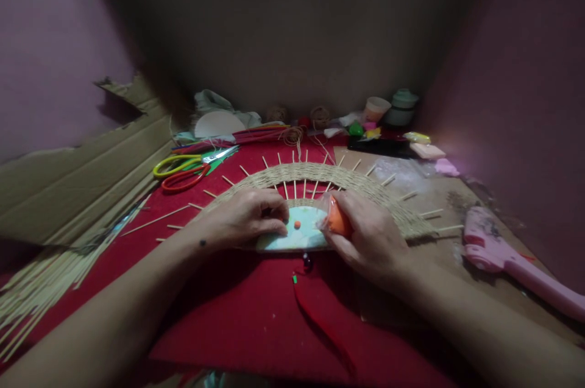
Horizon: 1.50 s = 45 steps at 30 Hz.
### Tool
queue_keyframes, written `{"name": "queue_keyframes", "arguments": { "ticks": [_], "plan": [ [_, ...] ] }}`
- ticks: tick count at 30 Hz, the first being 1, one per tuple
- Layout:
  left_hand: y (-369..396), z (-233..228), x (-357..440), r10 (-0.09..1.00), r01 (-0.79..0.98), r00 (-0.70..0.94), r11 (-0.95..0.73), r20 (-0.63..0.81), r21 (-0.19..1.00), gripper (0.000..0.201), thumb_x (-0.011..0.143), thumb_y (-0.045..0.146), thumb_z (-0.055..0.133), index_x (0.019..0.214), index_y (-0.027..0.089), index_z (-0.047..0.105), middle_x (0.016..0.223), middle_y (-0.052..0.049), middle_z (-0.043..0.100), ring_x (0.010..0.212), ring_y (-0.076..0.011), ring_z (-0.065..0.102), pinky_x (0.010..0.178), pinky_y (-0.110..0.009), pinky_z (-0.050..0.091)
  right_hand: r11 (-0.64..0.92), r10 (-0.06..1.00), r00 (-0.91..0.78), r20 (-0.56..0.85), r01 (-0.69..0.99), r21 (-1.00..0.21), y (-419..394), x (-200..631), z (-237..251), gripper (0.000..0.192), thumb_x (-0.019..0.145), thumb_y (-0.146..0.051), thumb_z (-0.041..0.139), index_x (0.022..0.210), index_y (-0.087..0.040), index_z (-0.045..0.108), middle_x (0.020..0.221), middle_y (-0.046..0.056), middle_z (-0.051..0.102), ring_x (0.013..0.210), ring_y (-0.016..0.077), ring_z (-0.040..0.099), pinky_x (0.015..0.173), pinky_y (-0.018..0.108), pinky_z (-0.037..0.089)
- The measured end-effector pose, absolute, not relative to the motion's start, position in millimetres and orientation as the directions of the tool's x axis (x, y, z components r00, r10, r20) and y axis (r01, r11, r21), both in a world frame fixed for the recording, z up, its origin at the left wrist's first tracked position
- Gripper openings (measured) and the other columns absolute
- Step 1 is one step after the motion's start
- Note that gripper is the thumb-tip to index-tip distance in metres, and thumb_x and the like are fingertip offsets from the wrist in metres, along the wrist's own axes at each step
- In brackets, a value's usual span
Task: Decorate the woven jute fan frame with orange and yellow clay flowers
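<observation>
Red ribbon (pixel 320 315) nearest; beyond it, your left hand (pixel 247 217) presses flat on pale disc (pixel 301 231), right hand (pixel 365 236) pinching orange clay (pixel 339 223) beside it.

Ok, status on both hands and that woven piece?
Left hand flat on pale disc. Right hand pinching orange clay lump. Small orange dot on disc. Woven fan unobstructed.

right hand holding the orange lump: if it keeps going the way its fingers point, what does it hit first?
The right hand, gripping the orange lump, points left and slightly away. First in line is probably the pale centre disc with its small orange dot, then the left hand pressing on the disc. Depth is unclear.
</observation>
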State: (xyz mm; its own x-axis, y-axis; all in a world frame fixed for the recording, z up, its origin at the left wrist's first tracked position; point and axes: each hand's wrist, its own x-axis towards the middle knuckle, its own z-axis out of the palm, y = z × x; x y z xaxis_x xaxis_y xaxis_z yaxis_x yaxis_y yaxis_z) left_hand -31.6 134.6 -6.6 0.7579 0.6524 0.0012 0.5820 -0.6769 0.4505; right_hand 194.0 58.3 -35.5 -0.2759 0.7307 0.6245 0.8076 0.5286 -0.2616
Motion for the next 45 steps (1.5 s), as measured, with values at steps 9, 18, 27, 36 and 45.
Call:
{"name": "queue_keyframes", "arguments": {
  "ticks": [9,18,27,36,45],
  "plan": [
    [130.7,1.0,-31.7,0.671,0.600,0.739,-0.612,-0.065,0.515,0.020,0.083,0.037,0.059,0.093,0.021,0.066,0.086,0.000,0.067,0.076,-0.0133,0.058,0.066,-0.022,0.043,0.532,0.731,-0.284,0.621,0.807,-0.257,58.3,193.9,-34.5,0.022,0.084,-0.026,0.048,0.096,-0.010,0.059,0.074,0.007,0.057,0.064,0.0179,0.049,0.060,0.030,0.041],
    [131.8,-0.1,-31.1,0.694,0.580,0.718,-0.642,0.057,0.502,0.021,0.089,0.031,0.049,0.092,0.020,0.066,0.081,-0.001,0.066,0.071,-0.0113,0.057,0.063,-0.022,0.043,0.529,0.737,-0.286,0.612,0.808,-0.259,58.8,194.3,-35.1,0.021,0.083,-0.026,0.049,0.096,-0.012,0.057,0.076,0.007,0.057,0.065,0.0180,0.049,0.060,0.030,0.041],
    [132.4,4.0,-31.7,0.806,0.508,0.590,-0.406,0.036,0.760,0.015,0.080,0.029,0.059,0.075,0.015,0.055,0.065,0.002,0.056,0.057,-0.0086,0.050,0.051,-0.020,0.040,0.538,0.736,-0.301,0.606,0.803,-0.255,58.4,194.4,-35.8,0.019,0.083,-0.025,0.048,0.097,-0.014,0.054,0.076,0.007,0.057,0.066,0.0179,0.049,0.061,0.030,0.041],
    [133.7,-8.1,-36.4,0.520,0.426,0.833,-0.822,0.192,0.378,0.016,0.086,0.025,0.055,0.085,0.022,0.071,0.079,-0.002,0.057,0.070,-0.0120,0.052,0.061,-0.024,0.039,0.536,0.741,-0.305,0.598,0.806,-0.253,58.0,194.2,-35.7,0.018,0.083,-0.026,0.048,0.095,-0.014,0.055,0.075,0.007,0.057,0.065,0.0176,0.049,0.060,0.030,0.041],
    [122.5,-6.4,-23.3,0.494,0.481,0.856,-0.869,0.150,0.117,0.015,0.086,0.015,0.046,0.076,0.017,0.057,0.077,-0.002,0.045,0.064,-0.0113,0.039,0.054,-0.024,0.029,0.542,0.730,-0.307,0.611,0.804,-0.243,58.0,193.8,-34.4,0.019,0.084,-0.026,0.047,0.096,-0.013,0.055,0.075,0.007,0.057,0.065,0.0176,0.049,0.060,0.030,0.041]
  ]
}}
